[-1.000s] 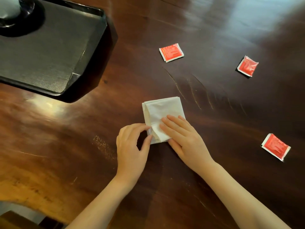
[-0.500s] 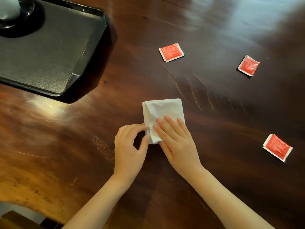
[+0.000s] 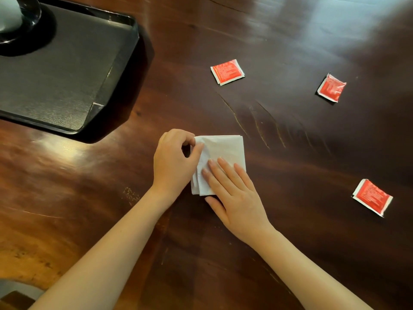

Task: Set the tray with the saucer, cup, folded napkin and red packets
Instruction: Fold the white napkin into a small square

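A folded white napkin [image 3: 223,148] lies on the dark wooden table [image 3: 290,220]. My left hand [image 3: 173,162] pinches its upper left corner between thumb and fingers. My right hand [image 3: 234,193] lies flat on the napkin's lower part, fingers stretched. The black tray [image 3: 67,86] stands at the upper left; on it a dark saucer [image 3: 33,34] carries a pale cup [image 3: 9,14], both cut off by the frame. Three red packets lie loose on the table: one at upper centre [image 3: 227,72], one at the far right [image 3: 331,90], one at the right edge [image 3: 372,197].
Scratches [image 3: 257,124] mark the wood just beyond the napkin. The table's near edge curves at the lower left [image 3: 13,285].
My left hand has slid up along the napkin's left edge to its top corner. My right hand has shifted slightly left and stays pressed on the napkin.
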